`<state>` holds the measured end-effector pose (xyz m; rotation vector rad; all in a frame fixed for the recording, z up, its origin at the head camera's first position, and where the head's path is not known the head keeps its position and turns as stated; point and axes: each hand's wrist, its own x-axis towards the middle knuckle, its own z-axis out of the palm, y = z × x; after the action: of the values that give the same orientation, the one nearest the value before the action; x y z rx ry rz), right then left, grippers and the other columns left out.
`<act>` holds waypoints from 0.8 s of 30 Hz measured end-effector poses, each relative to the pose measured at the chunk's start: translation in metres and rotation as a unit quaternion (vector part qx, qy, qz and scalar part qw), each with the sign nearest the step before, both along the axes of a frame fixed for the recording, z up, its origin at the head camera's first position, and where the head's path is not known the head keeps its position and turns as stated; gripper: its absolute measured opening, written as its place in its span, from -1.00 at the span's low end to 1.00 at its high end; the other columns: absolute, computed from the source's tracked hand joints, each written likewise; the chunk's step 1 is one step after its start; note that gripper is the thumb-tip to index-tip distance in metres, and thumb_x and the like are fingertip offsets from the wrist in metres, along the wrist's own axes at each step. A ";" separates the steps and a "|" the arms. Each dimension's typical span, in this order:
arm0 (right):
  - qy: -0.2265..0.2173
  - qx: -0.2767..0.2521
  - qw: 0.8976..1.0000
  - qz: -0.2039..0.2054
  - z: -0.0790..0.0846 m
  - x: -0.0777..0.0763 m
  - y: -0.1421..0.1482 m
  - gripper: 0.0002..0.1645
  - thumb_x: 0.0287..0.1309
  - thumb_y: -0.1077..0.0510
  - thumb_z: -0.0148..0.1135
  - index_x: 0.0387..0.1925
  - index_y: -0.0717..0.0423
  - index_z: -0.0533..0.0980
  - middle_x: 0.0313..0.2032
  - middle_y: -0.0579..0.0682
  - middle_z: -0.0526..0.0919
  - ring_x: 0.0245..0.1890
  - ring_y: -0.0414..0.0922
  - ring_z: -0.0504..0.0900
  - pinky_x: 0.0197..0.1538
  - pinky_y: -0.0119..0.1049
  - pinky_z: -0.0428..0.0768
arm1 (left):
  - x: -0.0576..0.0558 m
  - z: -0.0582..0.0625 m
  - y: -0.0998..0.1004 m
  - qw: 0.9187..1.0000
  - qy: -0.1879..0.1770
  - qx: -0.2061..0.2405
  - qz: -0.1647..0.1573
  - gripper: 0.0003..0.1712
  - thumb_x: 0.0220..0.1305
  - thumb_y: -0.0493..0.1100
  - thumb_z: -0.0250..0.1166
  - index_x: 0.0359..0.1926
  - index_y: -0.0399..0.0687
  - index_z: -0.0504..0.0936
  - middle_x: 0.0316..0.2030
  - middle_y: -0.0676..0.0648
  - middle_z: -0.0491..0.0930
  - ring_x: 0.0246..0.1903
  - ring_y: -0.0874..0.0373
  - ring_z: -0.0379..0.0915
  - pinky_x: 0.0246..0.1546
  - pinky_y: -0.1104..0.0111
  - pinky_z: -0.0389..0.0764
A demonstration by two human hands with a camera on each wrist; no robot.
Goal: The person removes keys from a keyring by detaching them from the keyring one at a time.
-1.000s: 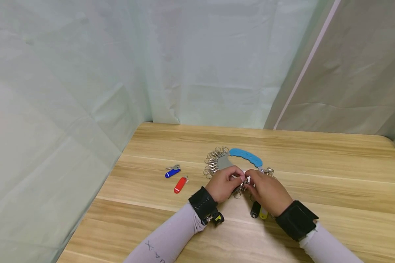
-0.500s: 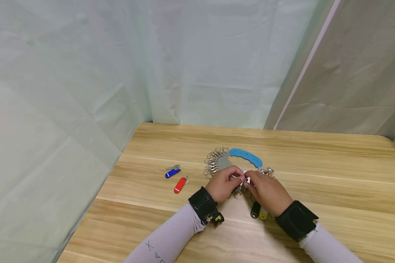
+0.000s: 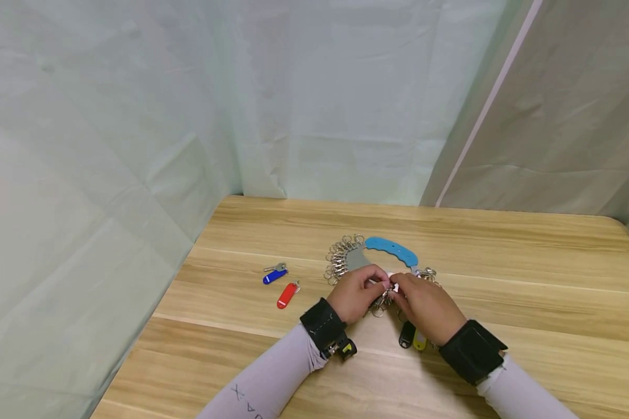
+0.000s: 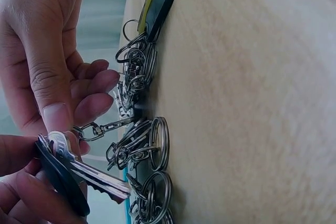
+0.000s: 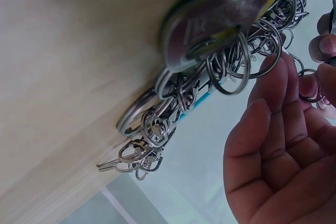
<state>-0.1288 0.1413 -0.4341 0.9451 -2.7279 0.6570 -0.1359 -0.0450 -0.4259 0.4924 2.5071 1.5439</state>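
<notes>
A key holder with a blue handle point(image 3: 391, 250) and a grey plate point(image 3: 356, 259) lies on the table, fringed by several metal clips and split rings. Over its near edge, both hands meet. My left hand point(image 3: 355, 295) pinches a key point(image 4: 100, 179) and its black key tag point(image 4: 62, 179), best seen in the left wrist view. Thumb and fingers of my right hand point(image 3: 431, 305) pinch a split ring at the key's head; that ring is joined to a swivel clip point(image 4: 111, 126) of the holder. The fingers partly cover the ring.
Left of the holder lie a blue key tag point(image 3: 275, 276) with a key and a red key tag point(image 3: 287, 295). Beside the right wrist, a black tag point(image 3: 406, 334) and a yellow tag point(image 3: 420, 339) hang from the holder. Pale curtains point(image 3: 346, 105) stand behind the wooden table point(image 3: 545, 279).
</notes>
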 end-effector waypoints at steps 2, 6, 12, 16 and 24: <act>-0.002 0.002 1.000 -0.001 0.000 0.000 0.000 -0.72 0.21 0.13 0.26 -0.08 0.13 0.47 -0.29 -0.08 0.56 -0.36 -0.19 0.51 -0.31 -0.18 0.53 | 0.000 0.001 0.000 1.000 0.001 -0.003 0.000 -0.95 0.34 -0.16 0.19 -0.25 0.09 0.58 -0.54 0.07 0.53 -0.59 0.31 0.36 -0.56 0.47 0.35; -0.003 0.003 1.000 -0.005 0.000 0.000 0.000 -0.73 0.22 0.11 0.24 -0.08 0.13 0.47 -0.28 -0.08 0.56 -0.34 -0.18 0.52 -0.29 -0.18 0.54 | 0.000 0.002 0.000 1.000 0.000 -0.006 -0.001 -0.95 0.34 -0.17 0.19 -0.24 0.09 0.58 -0.55 0.05 0.53 -0.60 0.30 0.36 -0.57 0.47 0.34; -0.001 0.008 1.000 -0.006 0.001 0.000 -0.001 -0.77 0.25 0.11 0.22 -0.12 0.14 0.47 -0.32 -0.10 0.54 -0.40 -0.20 0.49 -0.34 -0.21 0.52 | 0.000 0.000 0.000 1.000 0.003 -0.006 0.001 -0.96 0.34 -0.16 0.19 -0.25 0.09 0.58 -0.58 0.11 0.50 -0.60 0.31 0.35 -0.57 0.47 0.34; 0.001 0.014 1.000 -0.008 0.001 0.001 -0.001 -0.79 0.25 0.12 0.20 -0.15 0.14 0.47 -0.37 -0.12 0.52 -0.44 -0.21 0.47 -0.37 -0.22 0.50 | 0.000 -0.001 0.000 1.000 0.000 -0.004 0.002 -0.96 0.33 -0.16 0.20 -0.25 0.09 0.58 -0.63 0.14 0.42 -0.63 0.29 0.32 -0.60 0.47 0.30; 0.000 0.019 1.000 -0.011 -0.001 0.001 -0.001 -0.80 0.27 0.11 0.18 -0.16 0.15 0.48 -0.42 -0.13 0.52 -0.46 -0.20 0.48 -0.37 -0.19 0.50 | 0.002 0.000 0.001 1.000 -0.007 -0.002 0.004 -0.96 0.33 -0.15 0.20 -0.25 0.09 0.59 -0.63 0.13 0.43 -0.63 0.28 0.32 -0.60 0.46 0.30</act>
<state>-0.1279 0.1403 -0.4347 0.9225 -2.7549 0.6032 -0.1344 -0.0442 -0.4258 0.4701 2.5046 1.5396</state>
